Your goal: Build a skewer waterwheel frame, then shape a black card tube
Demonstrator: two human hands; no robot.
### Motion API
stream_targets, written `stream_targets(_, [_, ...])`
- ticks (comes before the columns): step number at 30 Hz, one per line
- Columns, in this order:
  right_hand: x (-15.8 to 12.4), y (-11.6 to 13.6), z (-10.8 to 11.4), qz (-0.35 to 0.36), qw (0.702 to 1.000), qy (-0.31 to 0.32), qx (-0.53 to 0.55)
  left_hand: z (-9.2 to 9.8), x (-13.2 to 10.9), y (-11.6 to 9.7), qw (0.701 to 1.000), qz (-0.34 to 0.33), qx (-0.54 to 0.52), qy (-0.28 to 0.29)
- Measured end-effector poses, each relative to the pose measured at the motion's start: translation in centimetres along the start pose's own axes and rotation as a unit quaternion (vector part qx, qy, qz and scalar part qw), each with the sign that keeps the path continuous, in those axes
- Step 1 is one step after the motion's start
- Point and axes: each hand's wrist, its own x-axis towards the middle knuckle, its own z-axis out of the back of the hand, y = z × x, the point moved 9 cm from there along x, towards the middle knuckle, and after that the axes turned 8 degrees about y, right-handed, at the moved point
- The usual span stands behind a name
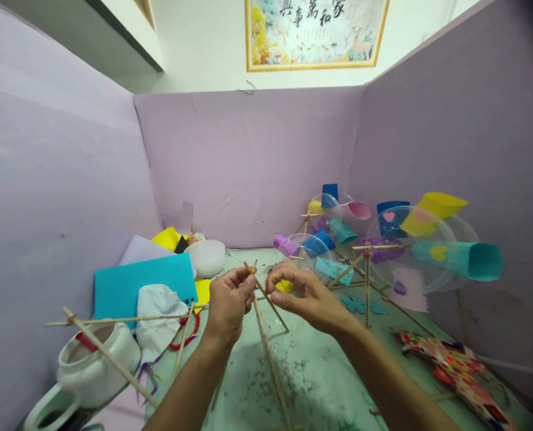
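My left hand (228,301) is closed in a pinch on the crossing point of thin bamboo sticks (266,335) that form a frame over the green table (320,377). My right hand (302,294) is beside it, fingers curled and pinched close to the same joint; what it grips is too small to name. The sticks run down toward me and out to the left, where another joint (70,319) shows above a white jar (96,358).
Finished pinwheels (410,245) with clear discs and coloured paper cones stand at the right. Blue and yellow sheets (140,284), crumpled white paper, red-handled scissors (186,334) and a white bowl (207,257) lie at the left. A patterned paper piece (454,365) lies near right. Purple walls enclose the table.
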Motion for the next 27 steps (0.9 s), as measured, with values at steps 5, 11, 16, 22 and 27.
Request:
stream_targets(5, [0.3,-4.3,-1.2,-0.079,0.91,-0.076,0.399,0.1,-0.2,-0.6,0.998,-0.046,0.044,-0.013])
stream_targets(11, [-0.4,-4.8,-1.3,-0.199,0.847,-0.037,0.492,-0.9,-1.1,-3.1,0.971,-0.101,0.212,0.033])
stream_targets(16, [-0.9,-2.4,1.0,-0.188,0.925,-0.057,0.325,-3.1,-2.0,-4.5,0.947,-0.1,0.286,0.108])
stream_targets(22, [-1.7,4.6,1.4,-0.066,0.959,-0.11,-0.254,-4.5,-3.1,-4.9,0.948,-0.096,0.28,0.116])
stream_targets(27, [-2.6,6.5,-0.1,-0.043,0.886,-0.152,-0.436,-3.7,-2.4,-3.2,0.976,-0.048,0.178,0.112])
